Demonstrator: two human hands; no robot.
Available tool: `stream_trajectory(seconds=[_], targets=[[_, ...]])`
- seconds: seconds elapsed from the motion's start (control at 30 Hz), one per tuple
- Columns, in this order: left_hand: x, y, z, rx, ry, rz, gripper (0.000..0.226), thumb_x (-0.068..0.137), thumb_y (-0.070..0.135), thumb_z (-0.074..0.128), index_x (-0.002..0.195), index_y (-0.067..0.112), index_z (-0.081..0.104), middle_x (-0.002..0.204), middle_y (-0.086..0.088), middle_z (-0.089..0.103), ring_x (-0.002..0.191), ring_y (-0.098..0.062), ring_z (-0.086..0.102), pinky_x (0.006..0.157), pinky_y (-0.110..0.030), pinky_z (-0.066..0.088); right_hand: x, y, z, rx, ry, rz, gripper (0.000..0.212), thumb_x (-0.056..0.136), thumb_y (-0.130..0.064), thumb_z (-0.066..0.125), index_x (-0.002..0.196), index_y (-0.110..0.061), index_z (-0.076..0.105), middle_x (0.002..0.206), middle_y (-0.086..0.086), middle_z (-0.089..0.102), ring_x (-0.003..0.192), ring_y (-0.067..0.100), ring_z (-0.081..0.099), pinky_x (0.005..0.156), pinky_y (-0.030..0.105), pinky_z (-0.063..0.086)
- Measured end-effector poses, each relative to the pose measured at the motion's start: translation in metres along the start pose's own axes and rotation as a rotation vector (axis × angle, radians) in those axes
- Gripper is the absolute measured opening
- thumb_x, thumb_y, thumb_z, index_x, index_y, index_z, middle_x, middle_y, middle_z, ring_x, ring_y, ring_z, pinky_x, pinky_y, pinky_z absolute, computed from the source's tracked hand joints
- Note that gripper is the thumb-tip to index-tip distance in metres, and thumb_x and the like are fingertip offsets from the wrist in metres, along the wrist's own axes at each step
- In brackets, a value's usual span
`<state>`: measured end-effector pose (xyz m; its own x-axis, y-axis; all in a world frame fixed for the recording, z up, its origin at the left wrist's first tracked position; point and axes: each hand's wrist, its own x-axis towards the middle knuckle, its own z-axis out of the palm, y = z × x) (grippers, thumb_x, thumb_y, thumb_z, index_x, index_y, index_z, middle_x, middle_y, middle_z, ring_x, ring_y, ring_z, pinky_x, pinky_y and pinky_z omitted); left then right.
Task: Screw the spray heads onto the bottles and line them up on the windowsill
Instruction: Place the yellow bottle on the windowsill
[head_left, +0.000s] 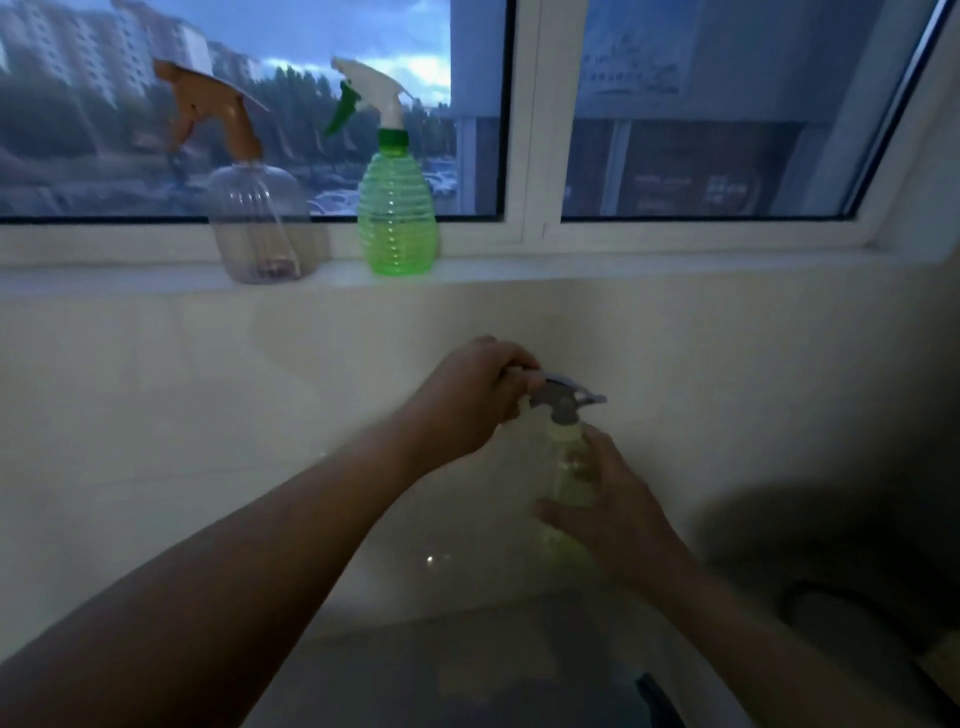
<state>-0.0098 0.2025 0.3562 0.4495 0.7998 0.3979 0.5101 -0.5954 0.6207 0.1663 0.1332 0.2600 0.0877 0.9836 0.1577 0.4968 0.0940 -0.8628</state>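
Two hands: both work on one pale bottle, held low in front of the wall under the windowsill.
Right hand (610, 499): wrapped round the side of the pale bottle (566, 483), fingers curled across its body and gripping it; the forearm runs down to the lower right edge.
Pale bottle: see-through, yellowish green, upright or close to it; its lower part blurs into the dim surface below, so I cannot tell whether it stands on anything.
Grey head (563, 397): sits on the neck of the pale bottle, nozzle pointing right; whether its collar is fully screwed down is not clear.
Left hand (467, 395): closed round the rear of the grey head, fingers curled over the top and gripping it; the bare forearm stretches back to the lower left corner.
Dark shape (852, 613): a blurred, rounded object low at the right, too dim to name.
Wall (208, 389): plain and off-white, directly behind the hands.
Windowsill (571, 267): a narrow white ledge above the wall; two finished bottles stand on it, left of centre.
Green bottle (397, 208): ribbed, upright, with a green collar and a white head (371, 88) with a green trigger, nozzle pointing left.
Clear bottle (257, 223): just left of the green bottle, apart from it, upright, carrying an orange head (208, 101) that also points left.
Window (727, 104): two panes split by a white frame post, with apartment blocks, trees and a dusky sky outside.
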Motion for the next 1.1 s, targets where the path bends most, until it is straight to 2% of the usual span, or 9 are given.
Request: stream_trajectory(seconds=[0.07, 0.17, 0.23, 0.33, 0.43, 0.53, 0.77, 0.93, 1.1], targets=[[0.01, 0.025, -0.025, -0.149, 0.132, -0.006, 0.027, 0.094, 0.027, 0.065, 0.12, 0.019, 0.064, 0.091, 0.001, 0.061, 0.068, -0.02, 0.07, 0.075, -0.044, 0.06, 0.009, -0.037, -0.012, 0.027, 0.096, -0.079, 0.067, 0.072, -0.03, 0.085, 0.123, -0.046, 0.046, 0.108, -0.023, 0.059, 0.098, 0.0, 0.062, 0.071, 0.017, 0.053], [0.02, 0.049, -0.059, -0.261, 0.246, -0.024, 0.049, 0.098, 0.033, 0.06, 0.144, 0.025, 0.044, 0.1, 0.006, 0.061, 0.074, -0.019, 0.073, 0.075, -0.041, 0.062, 0.04, -0.093, -0.034, -0.013, 0.21, -0.21, 0.076, 0.066, -0.043, 0.083, 0.131, -0.039, 0.045, 0.122, -0.007, 0.055, 0.106, 0.014, 0.062, 0.084, 0.036, 0.058], [0.023, 0.048, -0.073, -0.21, 0.318, -0.029, 0.047, 0.101, 0.028, 0.054, 0.146, 0.023, 0.042, 0.103, 0.005, 0.061, 0.082, -0.019, 0.072, 0.081, -0.043, 0.06, 0.067, -0.129, -0.048, -0.004, 0.293, -0.266, 0.083, 0.062, -0.045, 0.085, 0.134, -0.034, 0.046, 0.125, -0.001, 0.054, 0.105, 0.018, 0.063, 0.084, 0.039, 0.058], [0.026, 0.03, -0.082, -0.127, 0.375, -0.081, 0.044, 0.1, 0.019, 0.053, 0.144, 0.022, 0.046, 0.111, 0.001, 0.061, 0.098, -0.021, 0.066, 0.093, -0.046, 0.055, 0.107, -0.177, -0.064, 0.049, 0.367, -0.285, 0.082, 0.066, -0.037, 0.089, 0.136, -0.026, 0.047, 0.125, 0.0, 0.057, 0.108, 0.018, 0.061, 0.091, 0.04, 0.054], [0.026, 0.018, -0.09, -0.029, 0.385, -0.134, 0.045, 0.1, 0.013, 0.051, 0.145, 0.019, 0.047, 0.12, -0.001, 0.061, 0.11, -0.02, 0.061, 0.098, -0.03, 0.047, 0.14, -0.207, -0.067, 0.046, 0.321, -0.28, 0.08, 0.068, -0.03, 0.089, 0.135, -0.021, 0.047, 0.126, 0.001, 0.057, 0.113, 0.021, 0.057, 0.094, 0.042, 0.052], [0.028, 0.01, -0.094, 0.05, 0.373, -0.153, 0.049, 0.099, 0.009, 0.051, 0.147, 0.017, 0.045, 0.135, -0.006, 0.059, 0.123, -0.018, 0.056, 0.097, -0.02, 0.036, 0.16, -0.218, -0.056, 0.002, 0.245, -0.259, 0.076, 0.074, -0.019, 0.086, 0.138, -0.019, 0.044, 0.122, 0.0, 0.054, 0.108, 0.02, 0.055, 0.084, 0.035, 0.05], [0.049, 0.008, -0.093, 0.125, 0.325, -0.128, 0.052, 0.097, 0.006, 0.051, 0.148, 0.014, 0.043, 0.144, -0.009, 0.053, 0.132, -0.022, 0.05, 0.112, -0.032, 0.036, 0.187, -0.225, -0.041, -0.055, 0.228, -0.245, 0.08, 0.079, -0.017, 0.081, 0.146, -0.021, 0.037, 0.117, -0.002, 0.049, 0.104, 0.019, 0.052, 0.093, 0.039, 0.05], [0.061, 0.009, -0.085, 0.116, 0.309, -0.099, 0.053, 0.097, 0.006, 0.05, 0.149, 0.016, 0.043, 0.145, -0.009, 0.052, 0.133, -0.023, 0.048, 0.109, -0.029, 0.035, 0.198, -0.22, -0.04, -0.068, 0.208, -0.236, 0.081, 0.082, -0.017, 0.079, 0.148, -0.023, 0.033, 0.115, -0.003, 0.048, 0.104, 0.018, 0.05, 0.095, 0.042, 0.05], [0.065, 0.012, -0.077, 0.105, 0.289, -0.067, 0.055, 0.098, 0.006, 0.05, 0.151, 0.016, 0.038, 0.149, -0.008, 0.048, 0.137, -0.02, 0.045, 0.111, -0.028, 0.033, 0.204, -0.219, -0.041, -0.073, 0.178, -0.252, 0.084, 0.08, -0.017, 0.079, 0.148, -0.026, 0.031, 0.13, 0.003, 0.056, 0.115, 0.027, 0.058, 0.097, 0.049, 0.051]])
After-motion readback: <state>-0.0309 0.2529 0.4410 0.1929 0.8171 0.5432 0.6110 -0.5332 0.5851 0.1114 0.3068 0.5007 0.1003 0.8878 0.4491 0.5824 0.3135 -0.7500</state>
